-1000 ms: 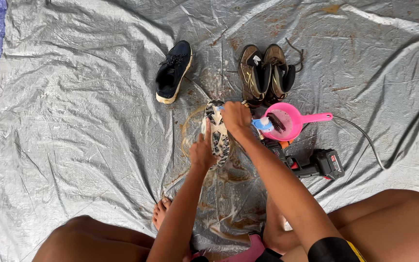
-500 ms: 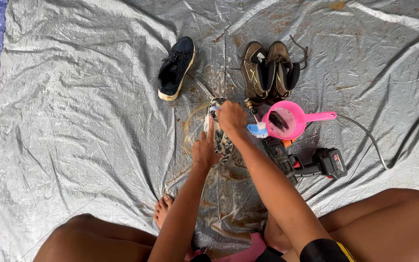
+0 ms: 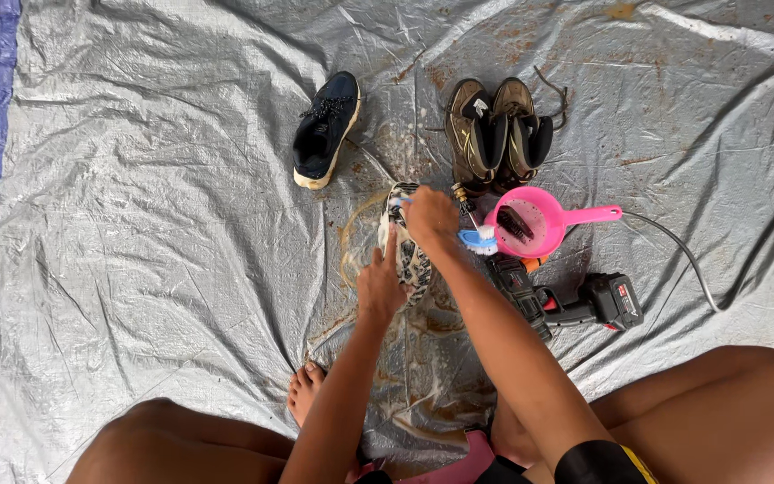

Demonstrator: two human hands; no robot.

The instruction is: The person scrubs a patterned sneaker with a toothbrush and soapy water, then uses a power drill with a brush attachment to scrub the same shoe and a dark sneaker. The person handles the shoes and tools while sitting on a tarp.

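Silver tarp (image 3: pixel 136 224) under you. Brown boots (image 3: pixel 499 134), black sneaker (image 3: pixel 324 130), pink scoop (image 3: pixel 539 224) nearby. Your left hand (image 3: pixel 380 285) grips the patterned shoe (image 3: pixel 408 251) mid-tarp; right hand (image 3: pixel 430 218) clamps a blue brush (image 3: pixel 477 238) on it.

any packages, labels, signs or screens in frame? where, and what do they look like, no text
No packages, signs or screens.
Label on the power tool: small pale patch on its black and red battery end, right of the hands, on the silver tarp.
Tongue tag on the brown shoes: small white mark on the left one, above the pink scoop.
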